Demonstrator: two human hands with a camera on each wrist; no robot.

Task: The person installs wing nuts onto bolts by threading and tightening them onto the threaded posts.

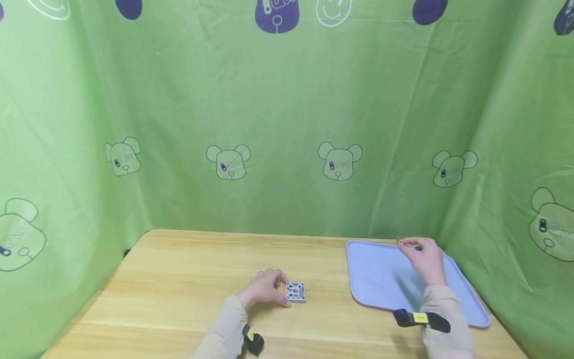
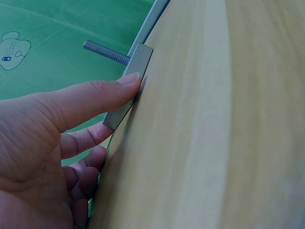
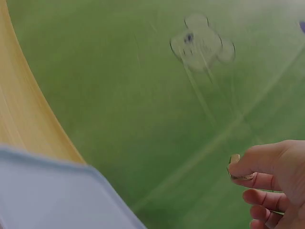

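Observation:
My left hand (image 1: 264, 288) rests at the middle of the table. Its thumb and a finger pinch the sides of a square grey metal block (image 1: 296, 292), which lies on the wood with a recessed pattern on its upper face. A threaded bolt (image 2: 107, 52) stands up from the block in the left wrist view. Over the far part of the blue tray, my right hand (image 1: 425, 258) is raised. Between its thumb and forefinger it pinches a small brass-coloured piece (image 3: 234, 159), mostly covered by the fingertips. That hand's other fingers are curled.
The blue tray (image 1: 376, 279) with a raised rim lies at the table's right side. The wooden table (image 1: 179, 279) extends left of the block. Green patterned curtains (image 1: 287, 199) enclose the back and both sides. A black strap (image 1: 421, 318) circles the right wrist.

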